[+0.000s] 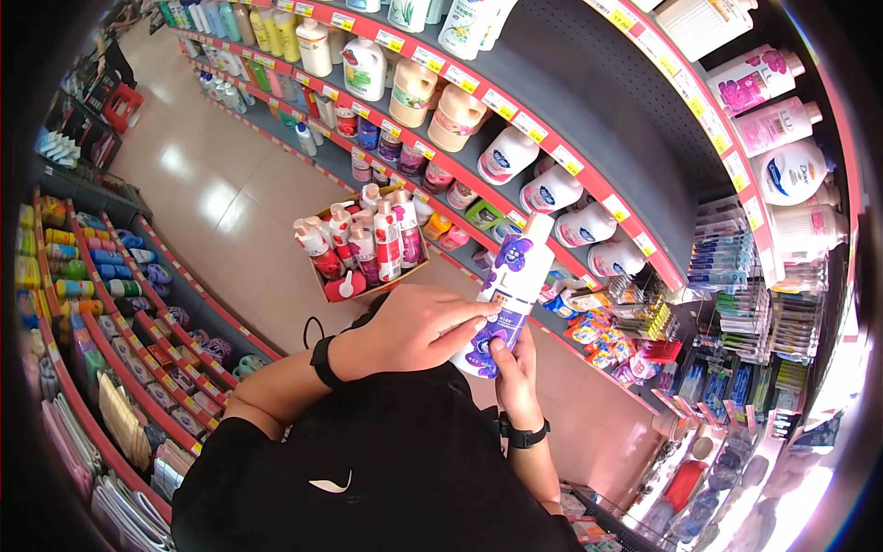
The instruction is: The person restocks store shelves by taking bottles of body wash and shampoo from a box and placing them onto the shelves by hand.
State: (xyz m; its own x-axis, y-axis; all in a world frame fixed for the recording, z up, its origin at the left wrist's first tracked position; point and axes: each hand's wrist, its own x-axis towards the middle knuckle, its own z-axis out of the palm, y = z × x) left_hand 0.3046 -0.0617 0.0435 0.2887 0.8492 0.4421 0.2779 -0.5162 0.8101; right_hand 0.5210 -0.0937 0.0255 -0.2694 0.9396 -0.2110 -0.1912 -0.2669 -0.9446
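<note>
A white body wash bottle (517, 276) with purple flowers and a pale cap is held tilted in front of my chest. My right hand (517, 373) grips its lower part, thumb across the label. From the other side, my left hand (418, 329) reaches over with its fingers stretched out, their tips touching the middle of the label; its thumb is hidden. Beyond my left hand, a cardboard box (379, 288) on the floor holds several red, pink and white bottles (363, 235), some marked LUX.
Shelves with red price rails (515, 118) curve across the front, carrying white jugs (508, 155) and other bottles. Toothbrush packs (717, 253) hang at the right. A lower shelf (152, 322) of packaged goods runs along my left, with tiled floor (216, 198) between.
</note>
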